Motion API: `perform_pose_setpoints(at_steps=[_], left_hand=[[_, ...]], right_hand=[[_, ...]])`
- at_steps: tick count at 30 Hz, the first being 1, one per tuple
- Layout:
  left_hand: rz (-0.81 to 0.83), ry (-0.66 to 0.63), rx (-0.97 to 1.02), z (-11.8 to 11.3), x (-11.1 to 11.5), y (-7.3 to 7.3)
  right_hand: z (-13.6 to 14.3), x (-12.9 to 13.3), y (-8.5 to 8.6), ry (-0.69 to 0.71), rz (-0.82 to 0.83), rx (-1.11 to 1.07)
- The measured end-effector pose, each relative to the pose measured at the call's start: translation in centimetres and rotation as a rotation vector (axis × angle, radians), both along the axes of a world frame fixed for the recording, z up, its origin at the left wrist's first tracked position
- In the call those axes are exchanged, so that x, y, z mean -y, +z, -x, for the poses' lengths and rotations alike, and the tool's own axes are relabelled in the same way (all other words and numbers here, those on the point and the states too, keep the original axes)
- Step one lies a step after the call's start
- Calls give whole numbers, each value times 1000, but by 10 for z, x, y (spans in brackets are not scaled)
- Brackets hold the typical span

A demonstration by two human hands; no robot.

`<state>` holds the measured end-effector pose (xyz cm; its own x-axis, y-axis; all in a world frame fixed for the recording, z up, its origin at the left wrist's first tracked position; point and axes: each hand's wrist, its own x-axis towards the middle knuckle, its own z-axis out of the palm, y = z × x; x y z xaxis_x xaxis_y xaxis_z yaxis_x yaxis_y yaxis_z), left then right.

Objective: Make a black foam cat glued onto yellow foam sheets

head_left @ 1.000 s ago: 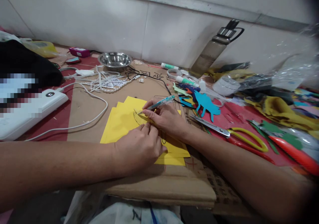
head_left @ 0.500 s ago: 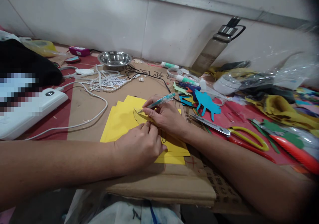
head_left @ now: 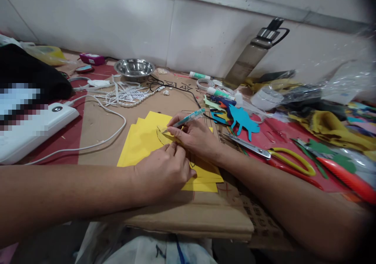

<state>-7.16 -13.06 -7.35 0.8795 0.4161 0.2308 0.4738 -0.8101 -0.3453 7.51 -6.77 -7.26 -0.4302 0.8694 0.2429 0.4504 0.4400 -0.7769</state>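
And the right hand (head_left: 196,134) has its fingers closed in a writing grip around a slim, clear and teal plastic pen (head_left: 190,117), point down at the yellow paper sheets (head_left: 141,138). Hardly anything has moved in the last second! The pen's back end rides just a touch higher, but the point stays at the same spot, just beside a thin dark curved line (head_left: 159,136). No fresh length of line shows clearly, so I'd judge the drawing is holding its place; whether the point is touching the paper, I can't tell.

Close by, the left hand (head_left: 164,166) stays put, fingers bunched and resting on the sheets; whether they pinch anything underneath is hidden. It looks like a steadying hold, and the sheets show no slip. A narrow dark loop (head_left: 192,163) peeks out beside it.

Outward now: the stack lies on brown corrugated cardboard (head_left: 190,215) over the counter. To the right, a bright blue paper cutout with legs (head_left: 243,123) and metal scissors with yellow and red handles (head_left: 293,160), both untouched. Further back, a shiny round steel bowl (head_left: 134,67) and a leaning grey translucent bottle (head_left: 249,56). The whole view drifts slightly, which looks like head movement.
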Motion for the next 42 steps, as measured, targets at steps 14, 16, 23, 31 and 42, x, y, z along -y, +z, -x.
perform_pose_setpoints(at_steps=[14, 16, 23, 31, 42], left_hand=[[-4, 1, 17, 1, 0, -1], [13, 9, 10, 1, 0, -1], [71, 16, -41, 0, 1, 2], [94, 15, -35, -1, 0, 3], [38, -18, -1, 1, 0, 0]], right_hand=[[-6, 1, 4, 16, -31, 38], [-6, 1, 5, 18, -35, 47], [-8, 2, 7, 15, -30, 73], [-10, 3, 12, 9, -48, 86], [-13, 5, 15, 14, -40, 102]])
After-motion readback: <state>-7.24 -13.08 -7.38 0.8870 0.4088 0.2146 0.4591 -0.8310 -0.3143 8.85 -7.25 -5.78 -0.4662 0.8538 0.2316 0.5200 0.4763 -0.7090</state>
